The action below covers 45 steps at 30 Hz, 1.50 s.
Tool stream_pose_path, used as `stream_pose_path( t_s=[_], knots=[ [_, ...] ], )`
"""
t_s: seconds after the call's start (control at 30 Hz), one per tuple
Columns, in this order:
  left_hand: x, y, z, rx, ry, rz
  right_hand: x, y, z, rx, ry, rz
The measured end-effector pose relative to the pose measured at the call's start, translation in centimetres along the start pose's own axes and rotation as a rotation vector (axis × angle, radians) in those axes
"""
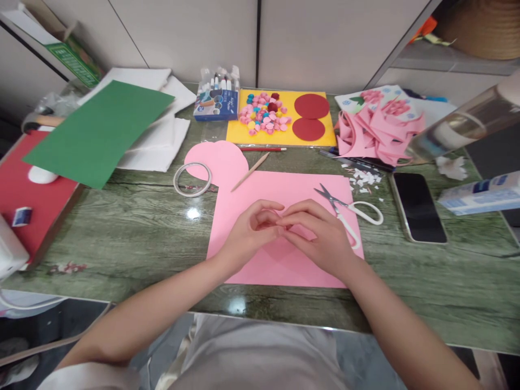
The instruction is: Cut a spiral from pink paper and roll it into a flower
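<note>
My left hand (260,225) and my right hand (314,233) meet fingertip to fingertip above a sheet of pink paper (260,271). Both hands have thumb and fingers pinched together. Something small may be between them, but I cannot make it out. Scissors with white handles (339,208) lie partly open on the sheet, just beyond my right hand. At the sheet's upper left corner are pink paper circles (227,160), with a tape roll (175,184) overlapping them and a pointed wooden stick (249,172) close by.
Behind, a yellow sheet (233,132) carries small coloured paper rolls (266,116) and red circles (312,105). Pink scraps (377,132), a phone (420,208) and a clear bottle (459,124) stand or lie right. Green paper (101,130) and a marker box (216,105) are left.
</note>
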State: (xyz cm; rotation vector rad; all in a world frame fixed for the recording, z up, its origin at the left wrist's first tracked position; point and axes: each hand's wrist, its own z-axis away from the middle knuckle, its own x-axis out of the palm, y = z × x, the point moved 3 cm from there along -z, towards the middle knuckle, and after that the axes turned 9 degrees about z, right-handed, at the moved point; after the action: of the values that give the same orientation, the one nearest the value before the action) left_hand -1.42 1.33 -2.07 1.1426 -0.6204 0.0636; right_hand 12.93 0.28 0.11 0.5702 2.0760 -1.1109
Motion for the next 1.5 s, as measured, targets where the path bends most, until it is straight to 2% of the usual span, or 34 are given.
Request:
stream_pose_path(
  t_s=[0.47, 0.63, 0.83, 0.97, 1.13, 1.5],
  knots=[
    [0.17, -0.34, -0.16, -0.018, 0.024, -0.007, 0.16, -0.02, 0.01, 0.066, -0.051, 0.018],
    [-0.05, -0.13, -0.17, -0.012, 0.015, -0.001, -0.34, -0.04, -0.23, 0.044, -0.088, -0.029],
    [0.03, 0.03, -0.24, 0.005, -0.006, -0.036, 0.07, 0.27, -0.10, -0.028, -0.133, -0.056],
    [0.03, 0.16, -0.22, 0.043, -0.018, -0.063, 0.07, 0.34, -0.11, -0.029, -0.086, -0.048],
    [0.00, 0.06, -0.06, 0.049, -0.019, -0.070, -0.10, 0.25, -0.15, 0.048, -0.013, -0.033],
    [0.23, -0.20, -0.02, 0.044, -0.010, -0.046, 0.36, 0.04, 0.00, 0.104, -0.049, -0.064]
  ],
)
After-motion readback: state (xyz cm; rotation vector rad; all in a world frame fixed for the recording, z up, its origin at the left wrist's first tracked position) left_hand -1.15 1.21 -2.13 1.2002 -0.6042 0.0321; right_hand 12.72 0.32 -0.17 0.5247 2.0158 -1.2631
